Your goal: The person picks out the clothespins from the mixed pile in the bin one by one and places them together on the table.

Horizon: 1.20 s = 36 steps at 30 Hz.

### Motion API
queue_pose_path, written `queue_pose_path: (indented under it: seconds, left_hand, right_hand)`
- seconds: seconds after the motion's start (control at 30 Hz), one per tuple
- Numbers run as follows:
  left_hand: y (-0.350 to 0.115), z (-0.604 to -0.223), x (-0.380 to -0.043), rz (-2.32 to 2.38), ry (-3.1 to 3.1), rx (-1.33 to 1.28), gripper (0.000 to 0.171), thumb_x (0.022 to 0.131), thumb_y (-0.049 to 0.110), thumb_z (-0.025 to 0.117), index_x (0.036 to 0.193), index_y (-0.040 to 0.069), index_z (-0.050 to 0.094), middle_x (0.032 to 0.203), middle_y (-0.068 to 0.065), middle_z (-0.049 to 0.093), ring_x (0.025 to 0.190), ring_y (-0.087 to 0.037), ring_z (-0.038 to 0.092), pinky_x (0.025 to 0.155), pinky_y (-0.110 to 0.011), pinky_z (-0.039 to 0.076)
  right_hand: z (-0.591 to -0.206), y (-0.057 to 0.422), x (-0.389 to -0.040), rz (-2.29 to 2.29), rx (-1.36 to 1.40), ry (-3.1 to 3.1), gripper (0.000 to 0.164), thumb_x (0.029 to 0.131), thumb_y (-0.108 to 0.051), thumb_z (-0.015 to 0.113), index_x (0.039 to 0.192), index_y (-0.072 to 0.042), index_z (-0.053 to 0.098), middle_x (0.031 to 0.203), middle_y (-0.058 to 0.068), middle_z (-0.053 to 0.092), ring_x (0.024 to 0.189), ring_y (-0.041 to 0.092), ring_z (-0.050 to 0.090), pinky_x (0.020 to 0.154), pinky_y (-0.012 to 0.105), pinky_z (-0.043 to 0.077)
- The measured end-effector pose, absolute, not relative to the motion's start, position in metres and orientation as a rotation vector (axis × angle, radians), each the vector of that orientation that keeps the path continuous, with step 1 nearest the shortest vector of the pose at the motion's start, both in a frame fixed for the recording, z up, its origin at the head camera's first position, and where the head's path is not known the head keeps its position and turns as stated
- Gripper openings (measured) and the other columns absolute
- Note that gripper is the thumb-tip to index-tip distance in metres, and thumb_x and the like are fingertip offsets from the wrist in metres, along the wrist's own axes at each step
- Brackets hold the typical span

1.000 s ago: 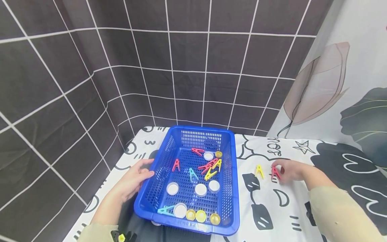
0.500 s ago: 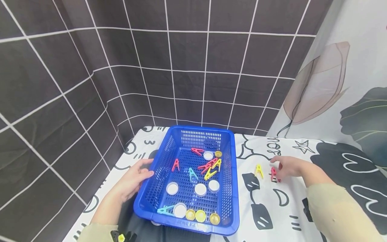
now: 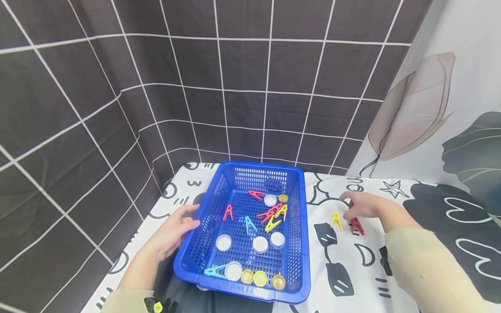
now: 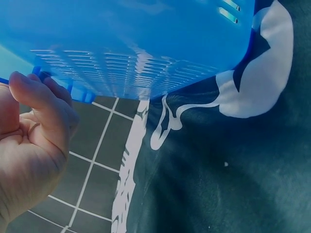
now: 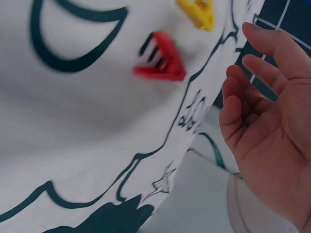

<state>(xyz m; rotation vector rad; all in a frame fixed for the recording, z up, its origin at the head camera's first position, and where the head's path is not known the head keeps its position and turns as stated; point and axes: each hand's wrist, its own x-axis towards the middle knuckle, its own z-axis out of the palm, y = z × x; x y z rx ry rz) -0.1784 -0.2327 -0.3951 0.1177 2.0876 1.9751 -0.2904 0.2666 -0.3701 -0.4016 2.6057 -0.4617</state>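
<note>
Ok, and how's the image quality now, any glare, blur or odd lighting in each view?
Head view: bright and mostly clear, though lines on the dark wall bend, from folds or lens, I can't tell. Left wrist view: dim, bluish, a pale streak on the blue basket. Right wrist view: red clip blurred, soft shadow across the white cloth.

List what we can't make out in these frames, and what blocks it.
Head view: what the white spot at the near edge is; the blue basket hides most of it.
Head view: upper end of the red clip outside the basket; the right hand covers it.
Right wrist view: that clip is blurred; the yellow clip is cut off by the top edge.
Left wrist view: left hand, cut off by the left edge.
</note>
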Motion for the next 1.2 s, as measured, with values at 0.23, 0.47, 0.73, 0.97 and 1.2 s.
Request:
queue_pose_path:
  seconds: [0.23,0.47,0.73,0.97,1.2]
  left_hand:
    - [-0.232,-0.398,-0.181,1.996,2.069,0.091,0.062,0.092,0.014,0.056,0.143,0.003,0.022,0.099,-0.018,0.061,0.087,-0.029,0.065,0.076,-0.045,0.054]
    - [-0.233,-0.401,-0.182,2.005,2.054,0.086,0.061,0.093,0.014,0.056,0.143,0.004,0.023,0.101,-0.019,0.061,0.089,-0.030,0.064,0.077,-0.047,0.054]
    - [-0.234,-0.399,-0.181,2.006,2.060,0.077,0.060,0.093,0.014,0.056,0.143,0.004,0.024,0.102,-0.019,0.061,0.088,-0.030,0.065,0.077,-0.046,0.054]
    - [-0.233,-0.398,-0.179,2.010,2.051,0.105,0.064,0.093,0.014,0.057,0.144,0.001,0.021,0.104,-0.020,0.061,0.089,-0.029,0.065,0.077,-0.044,0.054]
    - [-0.232,-0.399,-0.180,2.024,2.047,0.053,0.061,0.092,0.015,0.057,0.143,0.005,0.024,0.106,-0.020,0.060,0.090,-0.030,0.064,0.077,-0.045,0.054]
  right_hand:
    - [-0.357,0.247,-0.294,-0.504,-0.500,2.627,0.063,0.080,-0.022,0.071,0.129,0.004,0.044,0.102,0.018,0.058,0.092,0.032,0.056,0.079,0.050,0.049]
    - [-0.346,0.226,-0.296,-0.540,-0.580,2.656,0.060,0.080,-0.024,0.070,0.128,0.002,0.047,0.104,0.018,0.058,0.093,0.030,0.056,0.078,0.047,0.050]
    - [-0.324,0.189,-0.294,-0.692,-0.616,2.627,0.063,0.081,-0.029,0.069,0.132,-0.002,0.044,0.100,0.011,0.057,0.091,0.025,0.055,0.077,0.042,0.051]
    - [-0.318,0.158,-0.295,-0.720,-0.647,2.608,0.061,0.082,-0.024,0.068,0.133,-0.001,0.044,0.096,0.008,0.056,0.091,0.023,0.054,0.081,0.039,0.050]
    - [-0.316,0.135,-0.294,-0.660,-0.720,2.610,0.064,0.080,-0.027,0.069,0.133,-0.001,0.045,0.093,0.006,0.057,0.086,0.020,0.055,0.079,0.035,0.049]
